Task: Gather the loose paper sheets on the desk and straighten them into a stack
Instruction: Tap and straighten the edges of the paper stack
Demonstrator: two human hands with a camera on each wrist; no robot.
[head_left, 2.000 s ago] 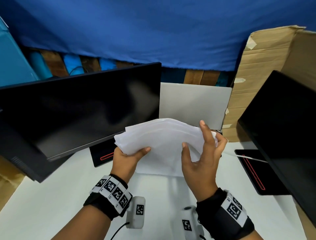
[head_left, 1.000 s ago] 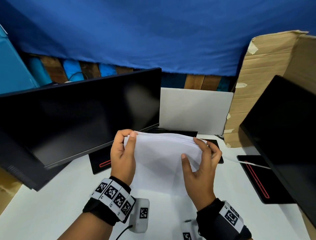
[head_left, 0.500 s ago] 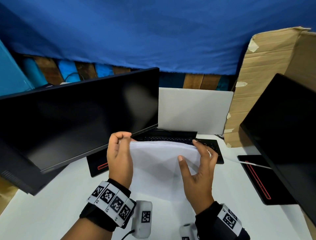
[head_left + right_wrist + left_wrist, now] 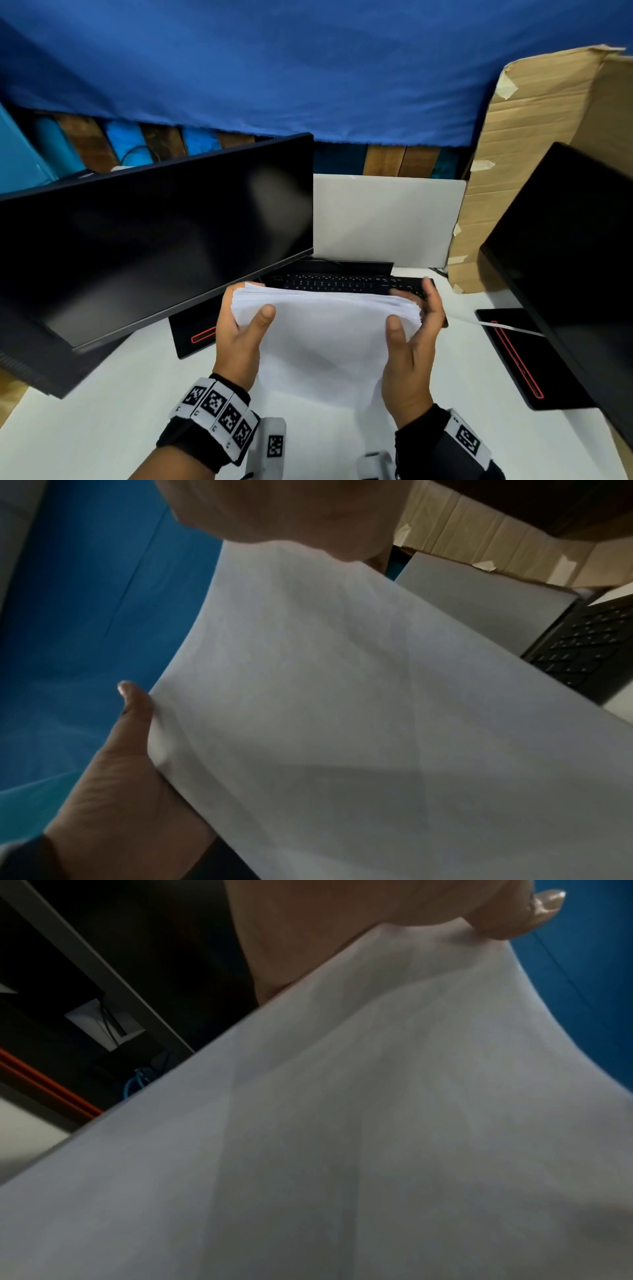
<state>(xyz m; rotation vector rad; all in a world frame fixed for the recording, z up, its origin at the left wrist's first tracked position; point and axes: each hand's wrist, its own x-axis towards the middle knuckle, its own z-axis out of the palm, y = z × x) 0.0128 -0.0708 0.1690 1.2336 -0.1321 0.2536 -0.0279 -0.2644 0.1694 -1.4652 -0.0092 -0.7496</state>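
Note:
A sheaf of white paper sheets stands on its lower edge on the white desk, its top edge bowed and slightly fanned. My left hand grips the upper left corner, thumb in front, fingers behind. My right hand holds the upper right corner the same way. The paper fills the left wrist view, with the thumb tip on its top edge. In the right wrist view the paper lies against the palm, the thumb at its left edge.
A tilted black monitor stands close on the left, another monitor on the right. A black keyboard lies just behind the sheets, with a white board and a cardboard box further back. A thin white strip lies right.
The sheaf went from lifted and flat to standing on edge on the desk. My left hand shifted from over the top corner to a thumb-in-front grip; the right hand closed on its corner.

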